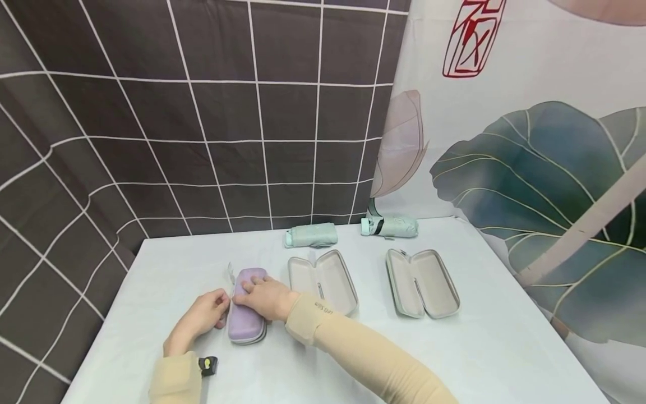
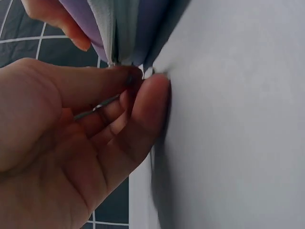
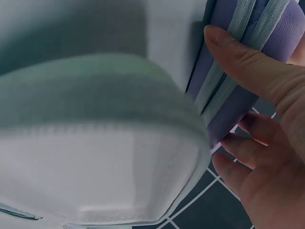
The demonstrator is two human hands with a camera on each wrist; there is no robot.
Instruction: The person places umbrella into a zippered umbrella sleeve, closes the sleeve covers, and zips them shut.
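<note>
A closed purple zippered case (image 1: 247, 324) lies lengthwise on the white table. My right hand (image 1: 267, 297) holds it from above, fingers spread over the lid; in the right wrist view the thumb (image 3: 243, 59) presses along its grey zipper edge (image 3: 221, 93). At the case's left side, my left hand (image 1: 202, 314) has thumb and forefinger pinched together. The left wrist view shows those fingertips at the end of the zipper (image 2: 116, 36), gripping what looks like the zipper pull, mostly hidden by the fingers. A pale strap (image 1: 231, 273) sticks out at the far left corner.
An open case with a pale lining (image 1: 303, 278) lies just right of the purple one, near the right wrist. Farther right is another open case (image 1: 438, 286). Two mint-green folded umbrellas (image 1: 311, 235) lie along the table's back edge, before the checked cloth (image 1: 287, 163).
</note>
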